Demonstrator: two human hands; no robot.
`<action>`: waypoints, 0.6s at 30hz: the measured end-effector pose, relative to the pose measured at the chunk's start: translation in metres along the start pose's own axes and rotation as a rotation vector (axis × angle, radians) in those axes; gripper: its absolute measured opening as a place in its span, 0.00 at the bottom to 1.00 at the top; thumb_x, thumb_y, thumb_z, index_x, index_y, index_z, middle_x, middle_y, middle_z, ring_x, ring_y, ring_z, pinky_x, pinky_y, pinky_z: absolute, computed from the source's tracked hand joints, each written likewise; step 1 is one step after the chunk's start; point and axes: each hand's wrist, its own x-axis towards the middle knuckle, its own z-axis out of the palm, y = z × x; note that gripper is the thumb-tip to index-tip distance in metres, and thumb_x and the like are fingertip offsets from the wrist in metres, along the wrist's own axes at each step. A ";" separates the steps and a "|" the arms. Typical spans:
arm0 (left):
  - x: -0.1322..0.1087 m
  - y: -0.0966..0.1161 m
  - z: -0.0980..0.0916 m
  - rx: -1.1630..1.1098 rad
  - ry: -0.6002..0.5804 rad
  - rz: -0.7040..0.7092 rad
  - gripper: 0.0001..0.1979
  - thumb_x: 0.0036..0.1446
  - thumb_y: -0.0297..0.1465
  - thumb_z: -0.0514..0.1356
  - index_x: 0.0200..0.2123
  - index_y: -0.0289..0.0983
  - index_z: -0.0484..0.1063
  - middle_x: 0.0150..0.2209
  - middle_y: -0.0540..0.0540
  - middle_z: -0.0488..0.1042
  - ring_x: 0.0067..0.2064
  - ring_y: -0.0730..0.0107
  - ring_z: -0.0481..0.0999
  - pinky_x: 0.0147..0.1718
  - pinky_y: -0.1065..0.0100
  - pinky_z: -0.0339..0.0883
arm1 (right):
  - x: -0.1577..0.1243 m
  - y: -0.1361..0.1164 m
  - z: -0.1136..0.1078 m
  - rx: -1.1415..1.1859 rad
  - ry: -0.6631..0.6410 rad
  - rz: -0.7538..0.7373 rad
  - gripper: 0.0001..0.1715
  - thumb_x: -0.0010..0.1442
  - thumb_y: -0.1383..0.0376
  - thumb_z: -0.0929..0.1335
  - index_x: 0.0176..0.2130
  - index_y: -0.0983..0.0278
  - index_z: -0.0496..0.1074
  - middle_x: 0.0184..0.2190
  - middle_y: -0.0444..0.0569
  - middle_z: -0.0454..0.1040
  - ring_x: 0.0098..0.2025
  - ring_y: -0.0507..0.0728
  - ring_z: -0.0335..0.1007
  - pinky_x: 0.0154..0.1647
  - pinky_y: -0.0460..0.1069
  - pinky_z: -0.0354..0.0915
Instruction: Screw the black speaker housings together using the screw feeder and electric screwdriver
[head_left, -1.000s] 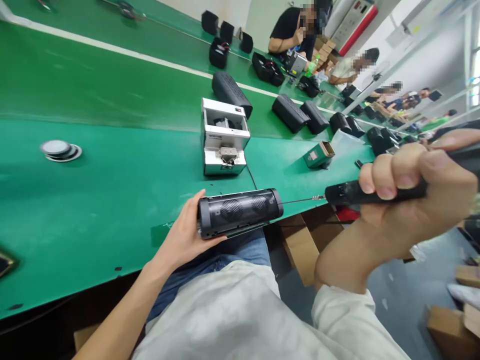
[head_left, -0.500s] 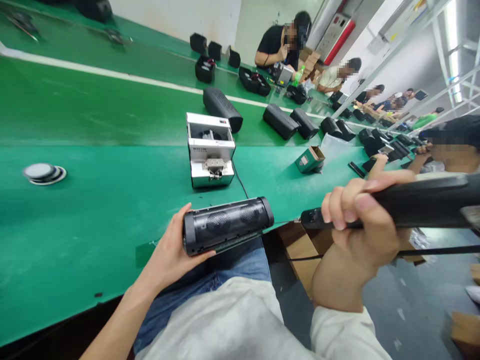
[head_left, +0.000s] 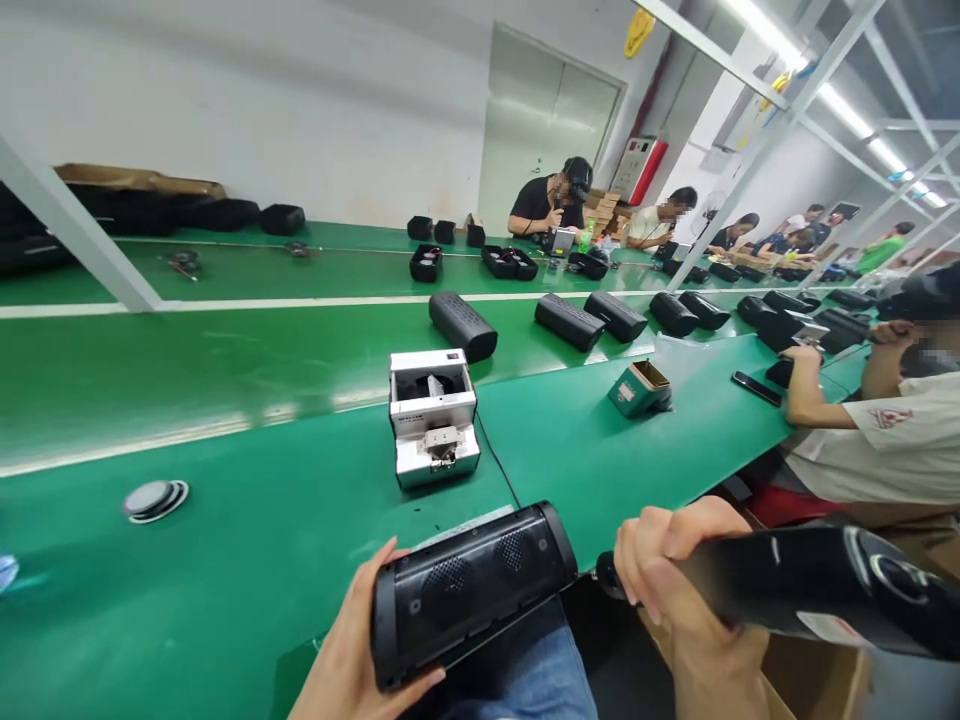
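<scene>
My left hand [head_left: 367,640] grips the left end of a black speaker [head_left: 476,590], thumb below and fingers behind. The speaker lies sideways over the table's front edge and my lap, its perforated patches facing up. In my right hand [head_left: 686,575] is a black electric screwdriver [head_left: 795,575], held level with its bit pointing left. The tip meets or nearly meets the speaker's right end; I cannot tell if it touches a screw. Just beyond the speaker stands a white screw feeder [head_left: 435,420] with a dark cable.
On the green table [head_left: 300,560] lie round discs [head_left: 155,500] at left and a green open box [head_left: 640,388] at right. Several black speaker housings [head_left: 463,325] line the belt behind. At right a co-worker [head_left: 877,420] sits close; a phone [head_left: 756,388] lies nearby.
My view has tilted up and levelled, so everything appears lower. The speaker is still in my left hand; the screwdriver remains in my right, its bit still at the speaker's right end.
</scene>
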 end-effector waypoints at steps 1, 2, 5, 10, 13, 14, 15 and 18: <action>0.001 0.000 0.000 -0.003 0.011 0.002 0.52 0.58 0.45 0.74 0.80 0.50 0.57 0.69 0.38 0.77 0.67 0.37 0.83 0.69 0.40 0.76 | -0.001 0.000 0.002 0.004 0.004 -0.005 0.09 0.79 0.70 0.69 0.47 0.56 0.67 0.25 0.34 0.62 0.21 0.47 0.55 0.26 0.43 0.60; 0.002 -0.001 0.001 -0.003 0.022 0.005 0.52 0.57 0.45 0.74 0.80 0.50 0.57 0.69 0.39 0.77 0.66 0.37 0.83 0.69 0.40 0.77 | -0.002 0.001 0.003 0.012 0.015 -0.008 0.09 0.79 0.69 0.69 0.47 0.56 0.67 0.25 0.34 0.62 0.21 0.47 0.55 0.26 0.44 0.60; 0.005 -0.002 0.002 0.011 0.047 0.013 0.51 0.57 0.47 0.73 0.79 0.51 0.58 0.68 0.40 0.78 0.64 0.37 0.85 0.67 0.42 0.79 | -0.005 0.004 0.004 0.044 0.064 0.006 0.08 0.79 0.66 0.71 0.46 0.56 0.67 0.26 0.34 0.62 0.21 0.47 0.54 0.26 0.44 0.58; 0.007 0.001 0.000 0.074 0.032 0.024 0.54 0.61 0.49 0.69 0.84 0.50 0.48 0.68 0.39 0.77 0.63 0.39 0.85 0.66 0.40 0.78 | -0.007 0.011 -0.001 0.070 0.065 0.020 0.09 0.76 0.65 0.74 0.45 0.58 0.70 0.25 0.35 0.65 0.21 0.48 0.60 0.25 0.44 0.62; 0.008 0.008 -0.002 0.105 0.030 0.033 0.55 0.63 0.48 0.68 0.85 0.49 0.43 0.69 0.38 0.76 0.64 0.39 0.84 0.66 0.39 0.77 | 0.001 0.014 -0.002 0.088 0.062 0.052 0.12 0.74 0.61 0.76 0.44 0.59 0.70 0.24 0.35 0.66 0.19 0.48 0.60 0.21 0.43 0.61; 0.009 0.011 -0.002 0.113 0.030 0.040 0.53 0.63 0.48 0.68 0.84 0.49 0.47 0.70 0.38 0.76 0.65 0.39 0.84 0.66 0.40 0.77 | 0.005 0.014 -0.002 0.098 0.047 0.065 0.13 0.73 0.60 0.77 0.44 0.59 0.70 0.24 0.35 0.67 0.18 0.48 0.61 0.20 0.43 0.62; 0.009 0.014 -0.003 0.122 0.032 0.046 0.51 0.62 0.49 0.68 0.82 0.49 0.52 0.69 0.39 0.76 0.64 0.39 0.84 0.65 0.40 0.78 | 0.009 0.013 -0.002 0.108 0.028 0.078 0.14 0.72 0.59 0.78 0.44 0.59 0.71 0.24 0.36 0.69 0.18 0.48 0.62 0.20 0.44 0.64; 0.007 0.022 -0.006 0.141 0.049 0.044 0.44 0.58 0.51 0.70 0.74 0.47 0.63 0.66 0.40 0.78 0.60 0.40 0.85 0.62 0.42 0.80 | 0.021 -0.001 -0.005 0.145 -0.029 0.084 0.14 0.69 0.60 0.79 0.43 0.61 0.73 0.24 0.37 0.71 0.18 0.49 0.65 0.22 0.45 0.68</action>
